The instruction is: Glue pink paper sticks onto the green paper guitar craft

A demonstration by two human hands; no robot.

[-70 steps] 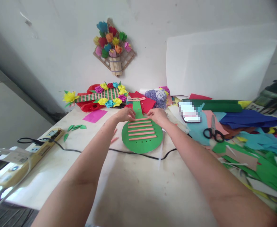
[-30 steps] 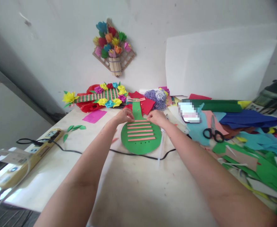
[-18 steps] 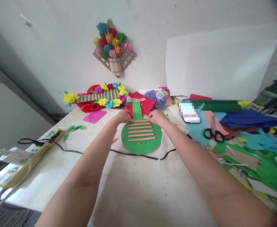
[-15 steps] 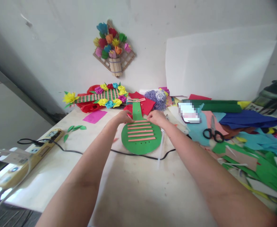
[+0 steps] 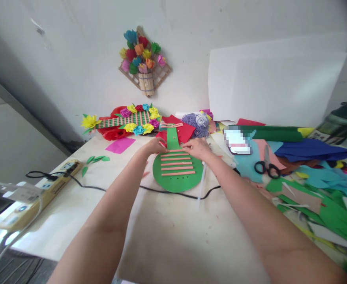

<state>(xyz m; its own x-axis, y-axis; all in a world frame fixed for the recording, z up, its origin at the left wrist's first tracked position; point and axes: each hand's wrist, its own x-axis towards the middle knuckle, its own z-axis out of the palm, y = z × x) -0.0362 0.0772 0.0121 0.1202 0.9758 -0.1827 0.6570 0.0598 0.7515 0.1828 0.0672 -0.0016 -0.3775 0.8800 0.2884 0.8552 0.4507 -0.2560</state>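
Head view showed the right hand with its fingertips slightly farther left than half a second earlier, reaching inward over the right end of the topmost pink strip; the left hand matched its earlier place at that strip's left end; the strip itself had stayed at the far side of the round body of the green guitar-shaped piece, where its neck began, with five lower strips spaced nearer on that body.

The green piece lay flat mid-table, its head and neck pointing far; red paper lay about its head, and purple yarn sat just right of that; a black cable ran along its near edge, and a translucent stick lay just to its right; the left forearm partly covered some loose pink pieces; a flower-trimmed guitar lay far left, while a phone and scissors lay right among paper scraps.

Both arms stretched far from the near side, converging on the strip; the left thumb and fingers were drawn together, the right fingers loosely bent; whether either hand pinched the strip or merely pressed it could not be told.
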